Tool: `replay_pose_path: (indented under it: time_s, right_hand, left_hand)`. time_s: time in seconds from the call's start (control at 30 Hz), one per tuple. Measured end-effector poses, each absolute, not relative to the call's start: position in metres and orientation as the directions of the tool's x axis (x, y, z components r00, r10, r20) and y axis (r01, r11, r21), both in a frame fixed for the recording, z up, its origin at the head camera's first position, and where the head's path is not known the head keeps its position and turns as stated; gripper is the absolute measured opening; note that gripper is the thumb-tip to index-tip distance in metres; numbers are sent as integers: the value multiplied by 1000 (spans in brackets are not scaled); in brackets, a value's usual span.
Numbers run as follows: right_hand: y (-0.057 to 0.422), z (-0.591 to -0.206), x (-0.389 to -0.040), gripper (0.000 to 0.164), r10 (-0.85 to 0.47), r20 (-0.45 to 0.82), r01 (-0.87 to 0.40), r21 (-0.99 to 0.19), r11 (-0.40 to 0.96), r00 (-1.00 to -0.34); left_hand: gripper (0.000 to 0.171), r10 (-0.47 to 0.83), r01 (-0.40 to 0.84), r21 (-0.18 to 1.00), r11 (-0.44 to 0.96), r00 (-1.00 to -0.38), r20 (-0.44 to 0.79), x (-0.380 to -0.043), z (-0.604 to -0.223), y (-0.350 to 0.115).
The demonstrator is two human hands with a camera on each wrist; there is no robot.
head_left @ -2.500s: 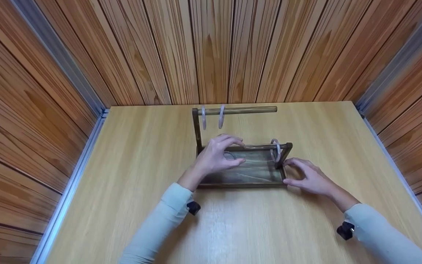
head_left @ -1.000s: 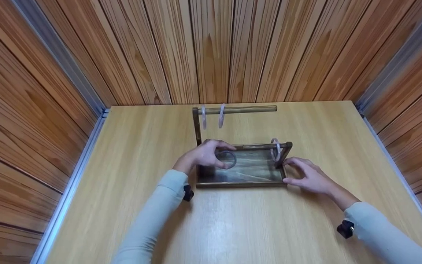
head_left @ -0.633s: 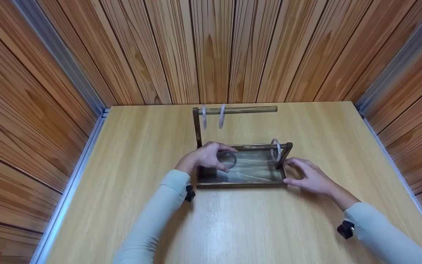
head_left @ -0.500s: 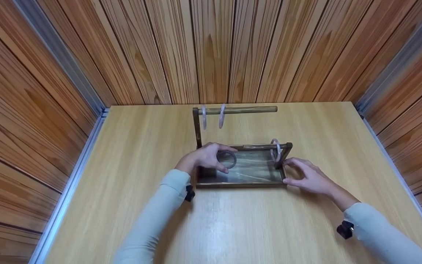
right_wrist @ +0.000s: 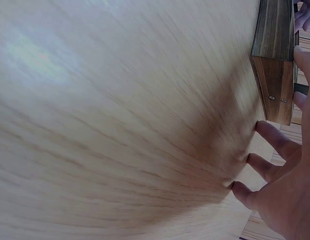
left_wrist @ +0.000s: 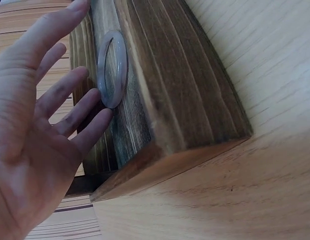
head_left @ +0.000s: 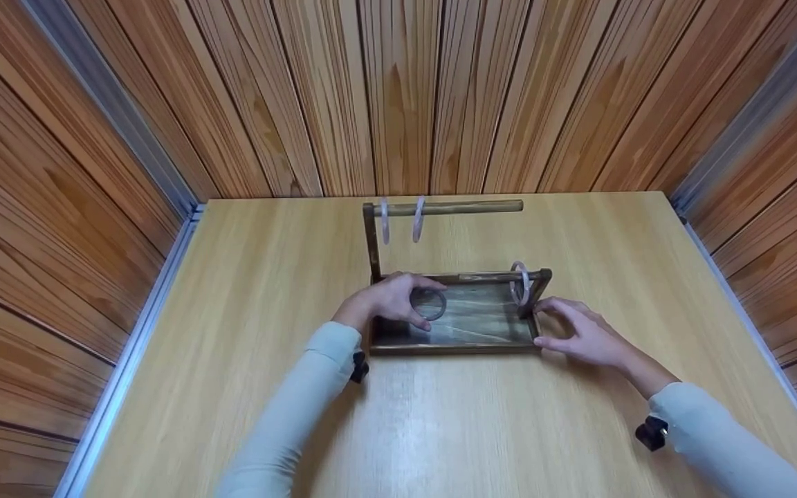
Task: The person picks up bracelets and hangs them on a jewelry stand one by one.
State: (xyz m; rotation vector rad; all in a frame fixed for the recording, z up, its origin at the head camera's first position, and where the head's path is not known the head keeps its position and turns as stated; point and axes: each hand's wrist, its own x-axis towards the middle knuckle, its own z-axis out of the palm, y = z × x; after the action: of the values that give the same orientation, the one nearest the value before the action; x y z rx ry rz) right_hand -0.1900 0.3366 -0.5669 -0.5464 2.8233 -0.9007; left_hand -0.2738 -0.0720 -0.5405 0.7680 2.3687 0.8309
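A dark wooden jewellery stand with a tray base [head_left: 454,350] stands on the table. A greyish bangle [head_left: 444,304] lies in the left part of the tray. My left hand [head_left: 393,299] reaches over the tray's left end, thumb and index finger spread to either side of the bangle. In the left wrist view, fingertips meet the bangle's [left_wrist: 123,70] edge while the thumb stays apart from it. My right hand [head_left: 582,334] rests against the stand's right end, thumb at the front corner and index finger by the post. Its other fingertips touch the table in the right wrist view.
Two pale bangles, a left one [head_left: 385,225] and a right one [head_left: 418,225], hang on the upper bar [head_left: 481,207]. A third pale bangle [head_left: 526,285] hangs at the right end of the lower bar [head_left: 485,277]. Wood-panelled walls [head_left: 398,97] enclose the table.
My left hand has come down and left to the bangle in the tray, then shifted only slightly with the bangle. The right hand and the stand have stayed put.
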Motion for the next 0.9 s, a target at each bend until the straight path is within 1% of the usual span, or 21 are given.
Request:
replay_pose_path:
  time_s: [0.27,0.37,0.67,0.9]
  right_hand:
    - [336,-565,-193,58,-402,-2,-325,-585,743,-915]
    - [336,-564,-193,58,-407,-2,-331,-578,746,-913]
    - [336,-565,-192,58,-396,-7,-319,-580,750,-918]
    - [336,-565,-193,59,-397,-9,-317,-586,746,-918]
  left_hand:
    - [82,698,421,669,612,-686,-206,-273,-543,-71]
    - [81,701,448,644,620,-685,-197,-272,-544,-71]
    - [77,704,483,589,648,-675,-221,-270,-545,-68]
    - [72,688,482,549,682,-677,-261,-265,-541,-67]
